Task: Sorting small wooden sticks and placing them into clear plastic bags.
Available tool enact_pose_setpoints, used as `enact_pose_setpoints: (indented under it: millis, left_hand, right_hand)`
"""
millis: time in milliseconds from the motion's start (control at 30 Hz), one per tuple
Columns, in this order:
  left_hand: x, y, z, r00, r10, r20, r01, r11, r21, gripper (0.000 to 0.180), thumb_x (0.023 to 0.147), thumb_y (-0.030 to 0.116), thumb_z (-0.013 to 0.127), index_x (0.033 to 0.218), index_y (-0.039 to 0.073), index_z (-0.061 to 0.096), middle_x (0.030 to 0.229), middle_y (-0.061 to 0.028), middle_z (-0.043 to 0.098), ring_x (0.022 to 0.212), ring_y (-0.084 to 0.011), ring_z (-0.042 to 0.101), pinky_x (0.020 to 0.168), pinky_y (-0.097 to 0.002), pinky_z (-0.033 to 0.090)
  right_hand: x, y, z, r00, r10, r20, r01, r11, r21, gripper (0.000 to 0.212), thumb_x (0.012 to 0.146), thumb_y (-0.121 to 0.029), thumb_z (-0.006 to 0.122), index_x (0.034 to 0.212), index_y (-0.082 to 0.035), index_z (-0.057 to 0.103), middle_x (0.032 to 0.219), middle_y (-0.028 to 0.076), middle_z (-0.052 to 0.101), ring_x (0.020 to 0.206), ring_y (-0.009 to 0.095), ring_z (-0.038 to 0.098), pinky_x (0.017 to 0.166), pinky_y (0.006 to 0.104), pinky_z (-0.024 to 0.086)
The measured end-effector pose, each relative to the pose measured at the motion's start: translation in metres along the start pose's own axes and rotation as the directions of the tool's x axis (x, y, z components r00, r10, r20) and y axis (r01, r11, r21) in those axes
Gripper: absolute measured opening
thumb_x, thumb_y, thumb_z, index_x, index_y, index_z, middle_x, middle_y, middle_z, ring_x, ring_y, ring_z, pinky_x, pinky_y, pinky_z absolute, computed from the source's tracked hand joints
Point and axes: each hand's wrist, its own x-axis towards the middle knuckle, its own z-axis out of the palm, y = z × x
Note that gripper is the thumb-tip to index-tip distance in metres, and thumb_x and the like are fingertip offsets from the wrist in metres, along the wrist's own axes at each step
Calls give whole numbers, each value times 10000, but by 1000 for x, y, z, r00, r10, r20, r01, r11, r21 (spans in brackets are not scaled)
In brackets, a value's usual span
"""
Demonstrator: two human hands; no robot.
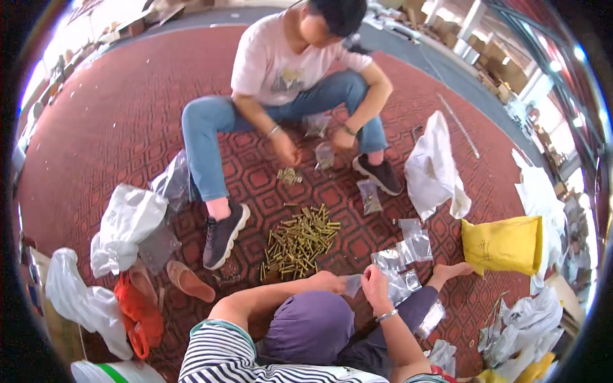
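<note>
I sit on the patterned red carpet with a small see-through plastic bag (350,285) stretched between my hands. My left hand (326,281) grips its left side, fingers closed. On the other side my right hand (375,285) pinches the bag's edge. Just beyond my knee lies a heap of long brass-coloured bolts (299,242). Several flat see-through bags (394,271) are spread by my right forearm. Facing me, another person (287,76) sits with one hand near a small pile of metal parts (289,177) and the other near a small filled bag (324,156).
A filled bag (370,196) lies by the other person's shoe (378,173). White sacks (437,166) and a yellow sack (504,244) stand on the right. To the left are white plastic bags (128,220), a red bag (137,313) and slip-on shoes (190,281).
</note>
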Motion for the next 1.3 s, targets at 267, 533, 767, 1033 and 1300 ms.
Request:
enact_pose_setpoints:
  millis: [267,533,767,1033,1300]
  left_hand:
    - [37,154,-62,973,39,226,-196,648,736,132,784,179,484,868,97,545,794,-82,554,607,-283,577,518,-359,464]
    - [65,157,-68,936,136,325,-339,597,727,182,767,252,492,824,98,570,763,-112,564,647,-297,580,550,-398,465]
    - [71,165,-58,948,-109,300,-97,798,595,148,798,204,468,787,71,533,704,-71,554,667,-284,556,589,-345,431]
    - [52,133,-53,993,-106,43,104,993,59,153,780,106,540,914,59,597,732,-28,596,606,-192,540,571,-289,433]
    - [-5,156,-73,694,-511,-508,532,839,-118,265,835,189,542,1026,20,614,901,-55,647,700,-145,590,609,-236,464]
  right_hand:
    - [-30,-2,-23,916,-309,-257,319,948,-3,135,762,-122,498,859,-57,566,768,103,577,701,282,546,644,348,436]
    - [-40,2,-20,912,-174,-372,194,981,18,204,752,-127,480,899,-32,586,832,119,590,741,265,545,672,337,432]
    - [-40,18,-16,961,44,-274,23,971,239,238,717,-92,489,916,-10,590,870,137,596,766,260,547,693,333,433]
    - [-35,14,-15,957,39,-288,58,945,322,300,652,16,476,932,-19,581,913,137,595,801,295,552,717,334,439]
    - [-38,67,-10,986,30,-163,0,984,179,306,654,0,490,943,-28,587,926,127,599,813,299,551,738,330,440]
